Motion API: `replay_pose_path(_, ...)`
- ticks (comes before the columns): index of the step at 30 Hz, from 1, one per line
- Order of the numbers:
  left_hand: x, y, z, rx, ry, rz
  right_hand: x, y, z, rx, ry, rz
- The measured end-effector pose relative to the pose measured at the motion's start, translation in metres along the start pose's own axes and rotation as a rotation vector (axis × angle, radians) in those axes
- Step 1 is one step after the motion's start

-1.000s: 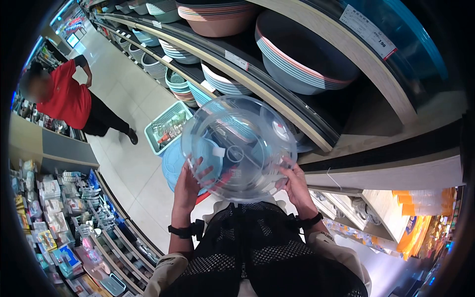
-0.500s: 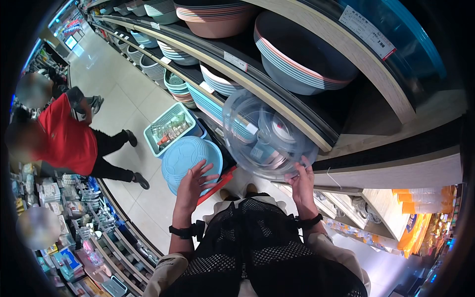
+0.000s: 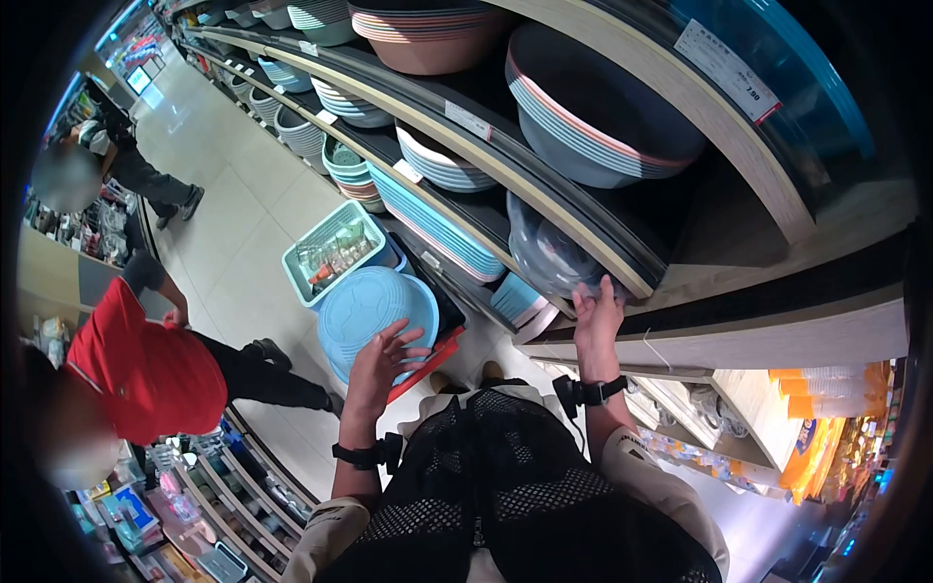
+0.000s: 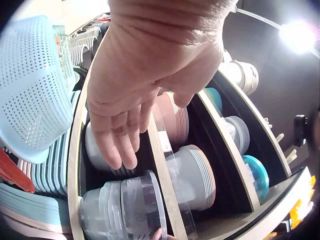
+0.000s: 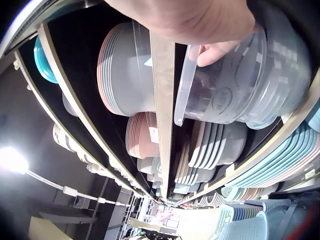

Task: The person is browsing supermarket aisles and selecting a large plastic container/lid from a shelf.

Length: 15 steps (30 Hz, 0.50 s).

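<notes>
Below 7.90 price tag (image 3: 727, 66), right hand (image 3: 596, 319) fingers grip clear tub (image 3: 544, 255); left hand (image 3: 377, 364) fingers spread.

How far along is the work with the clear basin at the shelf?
Done: the basin already lies inside the shelf. In hand: the right hand grips its rim. Remaining: probably only letting go. The left hand hangs open and holds nothing.
</notes>
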<state>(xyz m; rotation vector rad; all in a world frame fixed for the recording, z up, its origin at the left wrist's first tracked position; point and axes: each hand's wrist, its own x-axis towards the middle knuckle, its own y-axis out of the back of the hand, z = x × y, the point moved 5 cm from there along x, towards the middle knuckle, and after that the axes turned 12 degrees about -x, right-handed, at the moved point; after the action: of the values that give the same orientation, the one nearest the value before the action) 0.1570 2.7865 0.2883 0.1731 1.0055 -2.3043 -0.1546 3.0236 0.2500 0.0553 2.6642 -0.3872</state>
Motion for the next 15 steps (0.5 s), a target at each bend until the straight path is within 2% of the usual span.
replay_pose_path(4,0.000,0.008,-0.005,-0.013,0.025,-0.004,0.025,-0.002,0.009,0.099,-0.055,0.053)
replay_pose_path(7,0.000,0.015,-0.014,0.045,0.070,-0.006,0.030,-0.010,0.015,0.114,-0.016,0.125)
replay_pose_path(9,-0.001,0.023,-0.023,0.101,0.096,-0.011,0.029,-0.013,0.018,0.100,0.001,0.124)
replay_pose_path(11,-0.005,0.030,-0.036,0.320,0.180,-0.043,0.028,-0.013,0.019,0.088,0.019,0.127)
replay_pose_path(14,-0.012,0.038,-0.048,0.376,0.226,-0.076,0.018,-0.003,0.025,0.123,0.000,0.096)
replay_pose_path(15,-0.014,0.045,-0.056,0.345,0.238,-0.060,0.010,0.001,0.029,0.088,-0.063,0.041)
